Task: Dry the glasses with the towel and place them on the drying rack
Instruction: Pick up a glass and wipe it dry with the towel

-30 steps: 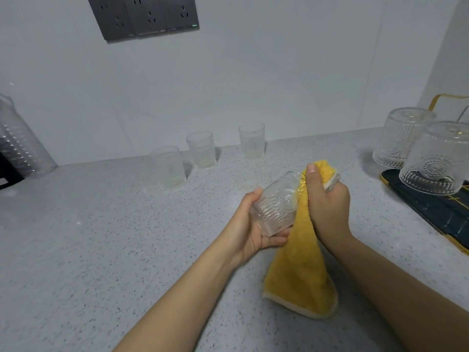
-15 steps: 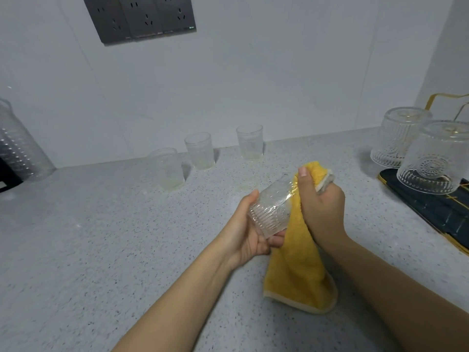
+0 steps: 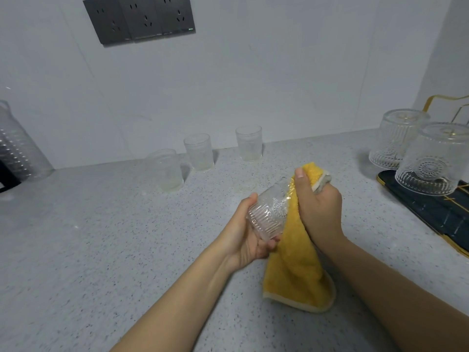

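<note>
My left hand grips the ribbed base of a clear patterned glass, tilted with its mouth toward the right. My right hand is closed on a yellow towel, pushing part of it into the glass mouth; the rest hangs down to the counter. Three clear glasses stand upright by the wall: left, middle, right. Two patterned glasses sit upside down on the dark drying rack at the right: far one, near one.
A speckled grey counter spans the view, with a white tiled wall behind. A clear ribbed pitcher stands at the far left. A dark socket panel is mounted on the wall. A gold wire handle rises behind the rack.
The glass and towel have stayed in both hands and shifted slightly left and down. My right hand has worked the towel a little around the glass mouth.
</note>
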Demonstrator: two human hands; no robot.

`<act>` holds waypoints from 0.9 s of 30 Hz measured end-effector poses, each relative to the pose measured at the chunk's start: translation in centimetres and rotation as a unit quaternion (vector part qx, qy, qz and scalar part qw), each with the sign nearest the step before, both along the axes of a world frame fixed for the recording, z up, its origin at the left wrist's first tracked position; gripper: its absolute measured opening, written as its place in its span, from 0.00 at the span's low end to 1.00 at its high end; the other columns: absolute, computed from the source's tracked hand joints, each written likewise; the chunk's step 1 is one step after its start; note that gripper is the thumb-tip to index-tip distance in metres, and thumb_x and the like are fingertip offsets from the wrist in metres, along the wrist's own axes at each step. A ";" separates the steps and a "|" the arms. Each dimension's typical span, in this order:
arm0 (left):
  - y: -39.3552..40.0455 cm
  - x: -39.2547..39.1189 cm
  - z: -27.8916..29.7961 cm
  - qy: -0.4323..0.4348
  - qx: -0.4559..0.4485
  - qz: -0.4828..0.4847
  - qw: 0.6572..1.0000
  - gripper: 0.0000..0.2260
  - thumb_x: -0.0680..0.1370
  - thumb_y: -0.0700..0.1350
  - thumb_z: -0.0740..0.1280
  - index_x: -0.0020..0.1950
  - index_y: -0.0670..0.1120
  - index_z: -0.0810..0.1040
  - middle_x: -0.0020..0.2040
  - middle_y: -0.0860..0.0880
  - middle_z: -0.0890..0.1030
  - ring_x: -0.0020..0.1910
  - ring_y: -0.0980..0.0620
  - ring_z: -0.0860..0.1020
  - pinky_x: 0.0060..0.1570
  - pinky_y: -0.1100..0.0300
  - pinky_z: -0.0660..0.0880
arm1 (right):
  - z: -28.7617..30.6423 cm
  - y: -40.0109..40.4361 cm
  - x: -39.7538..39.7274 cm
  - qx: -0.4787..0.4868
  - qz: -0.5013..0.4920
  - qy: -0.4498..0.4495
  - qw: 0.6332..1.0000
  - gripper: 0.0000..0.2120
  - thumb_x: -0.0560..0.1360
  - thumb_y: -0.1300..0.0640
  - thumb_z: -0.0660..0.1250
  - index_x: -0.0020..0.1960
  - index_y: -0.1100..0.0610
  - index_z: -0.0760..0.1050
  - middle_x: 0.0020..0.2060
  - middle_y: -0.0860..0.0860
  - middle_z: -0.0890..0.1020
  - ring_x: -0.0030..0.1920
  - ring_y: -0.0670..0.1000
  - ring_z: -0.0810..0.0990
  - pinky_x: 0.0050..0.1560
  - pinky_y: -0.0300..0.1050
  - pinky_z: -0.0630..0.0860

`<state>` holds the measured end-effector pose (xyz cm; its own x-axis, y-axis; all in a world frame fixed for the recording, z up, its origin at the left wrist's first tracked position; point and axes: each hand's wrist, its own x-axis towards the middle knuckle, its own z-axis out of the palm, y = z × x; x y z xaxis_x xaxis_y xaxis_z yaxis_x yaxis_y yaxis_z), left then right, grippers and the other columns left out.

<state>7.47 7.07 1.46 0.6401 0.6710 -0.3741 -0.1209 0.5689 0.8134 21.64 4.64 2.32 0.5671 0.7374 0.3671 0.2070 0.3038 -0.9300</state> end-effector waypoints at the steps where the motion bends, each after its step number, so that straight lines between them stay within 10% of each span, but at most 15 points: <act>1: 0.1 0.0 0.0 0.018 0.024 0.001 1.000 0.27 0.78 0.66 0.54 0.50 0.42 0.78 0.36 0.41 0.79 0.25 0.50 0.77 0.21 0.67 0.67 | 0.1 0.0 0.1 0.002 -0.001 0.002 1.000 0.22 0.76 0.49 0.63 0.26 0.53 0.63 0.16 0.43 0.67 0.19 0.42 0.65 0.21 0.37 0.62; 9: -0.5 0.8 -1.8 0.083 0.327 0.113 0.935 0.33 0.65 0.54 0.79 0.64 0.56 0.66 0.58 0.45 0.78 0.49 0.47 0.82 0.45 0.51 0.80 | 0.5 0.2 1.1 -0.036 -0.024 0.071 0.997 0.21 0.77 0.47 0.62 0.28 0.54 0.64 0.24 0.51 0.68 0.27 0.51 0.68 0.31 0.45 0.65; 14: -0.5 0.7 -0.4 0.021 0.154 0.085 0.984 0.21 0.72 0.58 0.70 0.56 0.46 0.73 0.37 0.45 0.79 0.24 0.54 0.75 0.25 0.60 0.68 | 0.3 0.0 0.4 -0.006 -0.017 0.036 0.999 0.22 0.77 0.48 0.63 0.27 0.53 0.62 0.20 0.46 0.66 0.22 0.46 0.66 0.25 0.40 0.63; 18: 0.0 0.3 -0.4 -0.019 -0.008 -0.010 1.000 0.25 0.76 0.66 0.59 0.49 0.44 0.79 0.35 0.44 0.78 0.23 0.53 0.74 0.18 0.69 0.67 | 0.1 0.0 0.0 0.015 -0.004 -0.016 1.000 0.22 0.76 0.51 0.64 0.27 0.53 0.62 0.17 0.43 0.66 0.19 0.42 0.65 0.20 0.37 0.62; 27: -0.6 0.6 -1.5 0.080 0.365 0.123 0.919 0.27 0.70 0.49 0.76 0.64 0.54 0.66 0.57 0.47 0.78 0.48 0.51 0.81 0.42 0.63 0.77 | 0.5 0.1 0.9 -0.032 -0.020 0.076 0.996 0.21 0.77 0.48 0.62 0.28 0.53 0.64 0.23 0.50 0.68 0.26 0.50 0.68 0.30 0.43 0.65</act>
<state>8.11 6.42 -0.04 0.4114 0.8978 0.1574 -0.0176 -0.1649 0.9862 22.59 4.76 2.82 0.6423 0.7319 0.2274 0.0732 0.2368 -0.9688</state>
